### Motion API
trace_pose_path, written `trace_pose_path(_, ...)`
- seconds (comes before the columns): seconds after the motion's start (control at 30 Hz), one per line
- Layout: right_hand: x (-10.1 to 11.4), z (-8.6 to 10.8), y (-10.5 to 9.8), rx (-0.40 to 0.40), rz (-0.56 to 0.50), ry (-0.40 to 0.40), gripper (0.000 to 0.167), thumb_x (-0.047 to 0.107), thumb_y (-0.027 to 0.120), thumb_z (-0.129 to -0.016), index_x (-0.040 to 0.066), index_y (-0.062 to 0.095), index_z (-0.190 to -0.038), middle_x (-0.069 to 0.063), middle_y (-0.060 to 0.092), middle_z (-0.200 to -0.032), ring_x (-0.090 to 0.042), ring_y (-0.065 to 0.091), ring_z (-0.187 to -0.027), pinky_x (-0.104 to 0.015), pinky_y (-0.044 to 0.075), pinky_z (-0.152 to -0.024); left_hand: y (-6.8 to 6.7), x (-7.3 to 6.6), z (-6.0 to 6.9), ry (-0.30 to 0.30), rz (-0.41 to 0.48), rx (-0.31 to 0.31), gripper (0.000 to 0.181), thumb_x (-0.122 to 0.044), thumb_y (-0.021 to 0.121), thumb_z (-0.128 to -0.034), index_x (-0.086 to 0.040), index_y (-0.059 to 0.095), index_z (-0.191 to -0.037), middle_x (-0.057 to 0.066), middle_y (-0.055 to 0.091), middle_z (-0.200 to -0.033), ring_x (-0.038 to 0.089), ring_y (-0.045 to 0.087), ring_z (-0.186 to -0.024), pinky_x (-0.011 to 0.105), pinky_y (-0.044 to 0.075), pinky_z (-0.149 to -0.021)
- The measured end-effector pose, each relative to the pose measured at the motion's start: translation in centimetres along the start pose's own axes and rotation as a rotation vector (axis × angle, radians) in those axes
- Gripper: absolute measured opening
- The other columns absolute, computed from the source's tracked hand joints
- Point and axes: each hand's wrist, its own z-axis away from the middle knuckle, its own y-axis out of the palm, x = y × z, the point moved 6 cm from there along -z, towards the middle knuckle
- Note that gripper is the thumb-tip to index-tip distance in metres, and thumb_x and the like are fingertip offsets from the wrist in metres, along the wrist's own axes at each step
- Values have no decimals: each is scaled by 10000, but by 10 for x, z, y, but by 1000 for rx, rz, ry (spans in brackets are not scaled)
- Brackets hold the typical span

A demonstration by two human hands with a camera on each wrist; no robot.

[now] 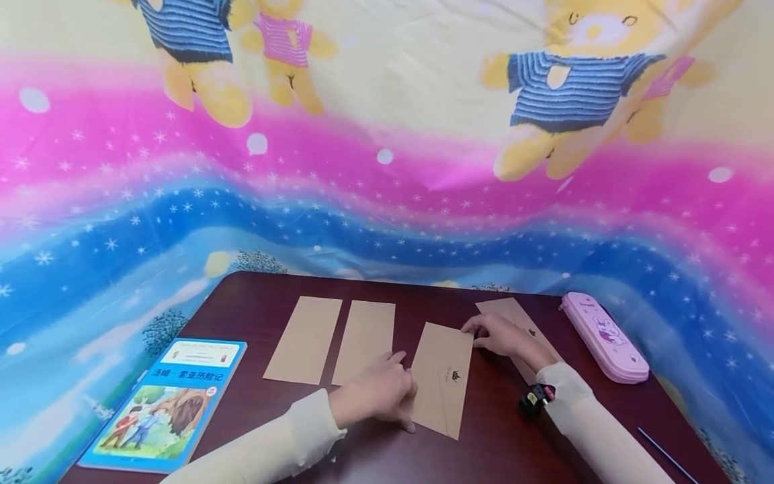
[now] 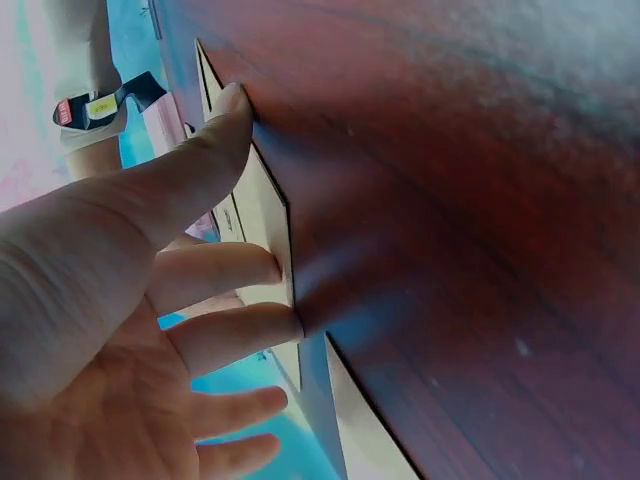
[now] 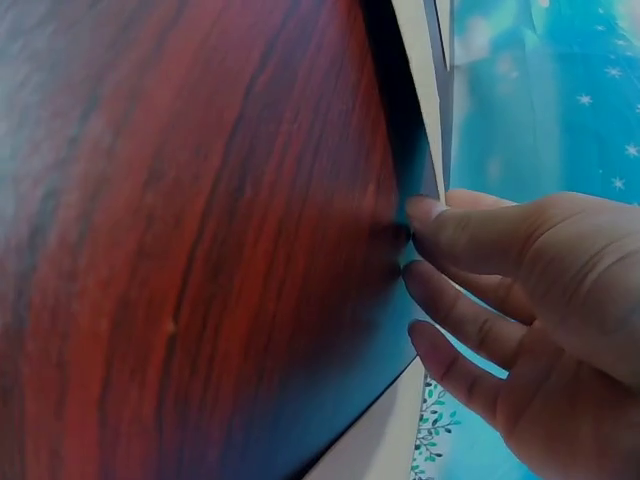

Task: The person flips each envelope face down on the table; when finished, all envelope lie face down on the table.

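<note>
Head view: dark counter (image 1: 502, 440), crown-printed sheet (image 1: 441, 363) near its middle

Your right forearm (image 1: 605, 420) passes over the right-hand sheet (image 1: 532, 331); a low sideways sweep could drag that sheet askew. The crown-printed sheet itself could crease at a corner if you pull one side harder than the other.

It lies between your hands: your left hand (image 1: 381, 388), fingers spread wide and gripping nothing, is at its left edge; your right hand (image 1: 498, 335), held narrow, pinches its far right corner. Smallest, the crown (image 1: 455, 376) faces up, nearer the right edge.
</note>
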Motion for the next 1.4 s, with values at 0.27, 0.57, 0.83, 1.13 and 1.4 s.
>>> trace_pose_path(0.27, 6, 2, -13, -104, 32, -101, 262, 73, 696, -962, 143, 754, -1208, -69, 745, -1186, -272, 701, -1081, -430, 579, -879, 3, -4, 5, -32, -39, 95, 861, -755, 699, -799, -159, 592, -1411, 11, 644, -1434, 249, 512, -1442, 362, 429, -1161)
trace_pose_path(0.57, 21, -13, -31, -212, -124, -166, 246, 106, 677, -986, 183, 740, -1212, -56, 729, -1237, -257, 678, -1112, -463, 549, -910, 0, -4, 6, 0, 17, 21, 817, -672, 721, -845, -113, 564, -1420, -28, 662, -1406, 215, 553, -1405, 335, 476, -1105)
trace_pose_path(0.83, 38, -33, -24, -206, -365, -200, 287, 111, 604, -1035, 105, 674, -1313, -185, 683, -1314, -327, 684, -1163, -354, 593, -892, 0, -9, 2, 20, 55, -12, 812, -716, 722, -813, -143, 609, -1377, -80, 729, -1269, 193, 620, -1323, 330, 506, -1050)
trace_pose_path(1.13, 49, -41, -16, -249, -378, -258, 339, 85, 622, -1019, 126, 665, -1354, -144, 717, -1276, -168, 707, -1127, -268, 587, -891, -3, -13, 2, 11, 76, -33, 831, -766, 700, -792, -149, 640, -1346, -35, 765, -1173, 179, 637, -1290, 340, 526, -998)
trace_pose_path(1.4, 53, -42, -19, -277, -315, -279, 357, 61, 635, -1005, 116, 671, -1356, -133, 719, -1270, -277, 706, -1116, -296, 582, -900, -22, -13, 6, 1, 140, -144, 637, -732, 697, -821, -211, 705, -1187, -88, 740, -883, 109, 697, -859, 274, 480, -641)
